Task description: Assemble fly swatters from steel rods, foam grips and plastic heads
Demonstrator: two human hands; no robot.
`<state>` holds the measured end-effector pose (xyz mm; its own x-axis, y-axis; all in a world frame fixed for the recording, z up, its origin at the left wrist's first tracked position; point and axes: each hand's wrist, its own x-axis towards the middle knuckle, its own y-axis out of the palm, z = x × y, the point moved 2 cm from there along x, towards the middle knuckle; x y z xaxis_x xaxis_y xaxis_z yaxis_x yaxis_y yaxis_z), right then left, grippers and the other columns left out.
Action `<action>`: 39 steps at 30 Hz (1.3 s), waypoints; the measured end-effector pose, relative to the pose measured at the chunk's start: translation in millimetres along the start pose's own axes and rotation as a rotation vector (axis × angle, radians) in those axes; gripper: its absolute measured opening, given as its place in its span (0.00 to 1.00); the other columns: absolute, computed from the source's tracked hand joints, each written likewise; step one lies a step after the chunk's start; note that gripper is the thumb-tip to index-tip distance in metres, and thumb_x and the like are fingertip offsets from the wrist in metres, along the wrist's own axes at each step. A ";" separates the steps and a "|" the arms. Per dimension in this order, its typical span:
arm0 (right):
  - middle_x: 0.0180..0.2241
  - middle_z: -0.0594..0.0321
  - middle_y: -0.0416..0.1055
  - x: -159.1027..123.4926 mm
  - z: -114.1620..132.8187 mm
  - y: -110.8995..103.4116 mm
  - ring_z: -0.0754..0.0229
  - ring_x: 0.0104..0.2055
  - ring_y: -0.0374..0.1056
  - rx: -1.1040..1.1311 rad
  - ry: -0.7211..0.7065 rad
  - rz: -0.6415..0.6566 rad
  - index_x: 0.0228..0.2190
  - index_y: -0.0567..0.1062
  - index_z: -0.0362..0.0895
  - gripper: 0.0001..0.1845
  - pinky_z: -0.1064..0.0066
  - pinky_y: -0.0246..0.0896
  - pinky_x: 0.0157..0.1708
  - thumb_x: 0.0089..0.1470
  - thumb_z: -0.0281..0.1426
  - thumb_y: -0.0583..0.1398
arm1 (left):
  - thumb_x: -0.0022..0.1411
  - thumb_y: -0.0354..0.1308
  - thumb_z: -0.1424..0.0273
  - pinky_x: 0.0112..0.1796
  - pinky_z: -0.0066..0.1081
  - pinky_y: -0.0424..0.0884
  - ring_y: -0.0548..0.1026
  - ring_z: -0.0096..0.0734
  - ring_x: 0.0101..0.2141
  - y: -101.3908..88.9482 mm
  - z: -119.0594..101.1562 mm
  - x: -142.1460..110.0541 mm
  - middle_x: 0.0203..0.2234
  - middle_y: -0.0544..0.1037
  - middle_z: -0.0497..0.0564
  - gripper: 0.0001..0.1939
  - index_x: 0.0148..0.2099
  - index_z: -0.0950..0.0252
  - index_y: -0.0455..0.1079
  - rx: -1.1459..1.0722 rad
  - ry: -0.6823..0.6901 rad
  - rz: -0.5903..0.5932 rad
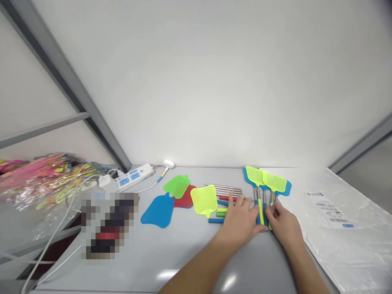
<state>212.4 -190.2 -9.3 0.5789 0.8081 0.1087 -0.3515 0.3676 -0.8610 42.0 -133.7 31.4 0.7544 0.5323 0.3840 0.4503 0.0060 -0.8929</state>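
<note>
My left hand lies spread over loose coloured handle tubes, its thumb side against the upright handles of assembled fly swatters. My right hand has its fingers closed at the handle of a fly swatter; its grip is partly hidden. Several assembled fly swatters lie side by side there, with yellow-green heads and blue heads overlapping at the top. Just left of my left hand is a loose yellow-green swatter head. Behind the handle tubes lie metal rods.
Loose green, red and blue swatter heads lie further left. A power strip with cables and a bag of colourful items stand at the left. White plastic packaging covers the right side. A wall rises behind the table.
</note>
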 end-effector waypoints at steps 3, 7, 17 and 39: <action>0.17 0.71 0.61 -4.0 4.7 -2.0 0.61 0.22 0.59 0.016 -0.013 -0.016 0.21 0.58 0.48 0.19 0.72 0.49 0.24 0.56 0.45 0.54 | 0.65 0.48 0.50 0.58 0.53 0.53 0.63 0.44 0.54 -33.4 47.2 1.6 0.52 0.71 0.53 0.23 0.53 0.58 0.67 0.062 -0.102 0.017; 0.17 0.71 0.60 -10.9 13.8 -2.4 0.61 0.21 0.59 0.044 -0.059 -0.035 0.21 0.59 0.48 0.19 0.71 0.51 0.24 0.56 0.46 0.53 | 0.64 0.51 0.51 0.57 0.55 0.54 0.62 0.48 0.54 -68.1 112.0 -17.1 0.52 0.70 0.56 0.24 0.56 0.60 0.65 0.122 -0.277 0.007; 0.23 0.65 0.66 -23.5 58.9 11.6 0.59 0.24 0.62 -0.102 -0.411 0.033 0.23 0.61 0.48 0.16 0.70 0.51 0.23 0.59 0.43 0.52 | 0.63 0.54 0.54 0.59 0.61 0.46 0.56 0.50 0.60 -65.7 135.7 -66.5 0.59 0.63 0.55 0.21 0.53 0.58 0.66 0.178 -0.456 -0.031; 0.51 0.55 0.68 63.9 142.5 54.5 0.56 0.47 0.69 -0.317 -0.564 0.258 0.51 0.69 0.43 0.19 0.57 0.68 0.45 0.61 0.37 0.59 | 0.63 0.55 0.54 0.58 0.67 0.42 0.59 0.54 0.58 -54.3 144.0 -61.3 0.57 0.66 0.57 0.18 0.46 0.60 0.70 0.223 -0.417 -0.042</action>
<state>125.4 -52.9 21.6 0.0051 0.9988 0.0488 -0.1451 0.0490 -0.9882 -97.5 -44.8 22.5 0.4608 0.8221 0.3345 0.3283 0.1922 -0.9248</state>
